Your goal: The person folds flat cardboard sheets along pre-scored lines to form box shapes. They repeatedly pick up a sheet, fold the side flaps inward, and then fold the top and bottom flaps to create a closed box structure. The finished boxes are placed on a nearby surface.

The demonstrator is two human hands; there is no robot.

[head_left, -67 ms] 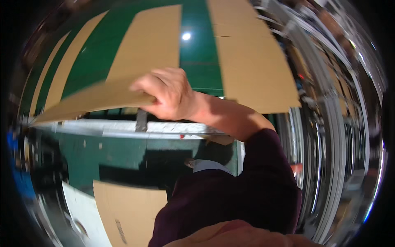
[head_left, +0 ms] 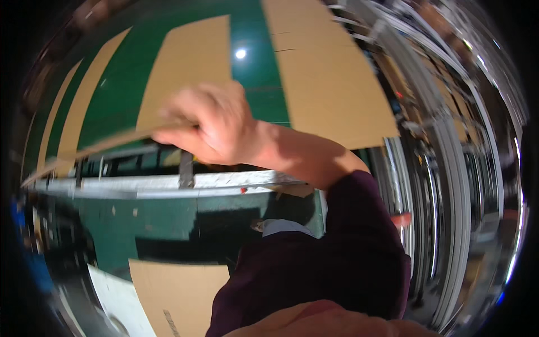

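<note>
My right hand (head_left: 210, 121) is closed on the near right end of a thin brown cardboard sheet (head_left: 95, 148). The sheet shows almost edge-on, slanting down toward the far left of the view, and its outer part is blurred. It hangs above the front edge of a green work table (head_left: 258, 92). Flat on that table lie a tall cardboard panel (head_left: 188, 67) just beyond my hand and a wider cardboard panel (head_left: 331, 84) to the right. My left hand is out of the picture.
A pale metal rail (head_left: 135, 183) runs along the table's front. Long metal profiles (head_left: 452, 202) stand at the right. At the lower left are another cardboard sheet (head_left: 179, 286) and a white board (head_left: 119, 297), over a green floor (head_left: 168, 216).
The held cardboard sheet has turned from showing its broad face to nearly edge-on, and its left end has dropped lower. My right hand has shifted slightly left.
</note>
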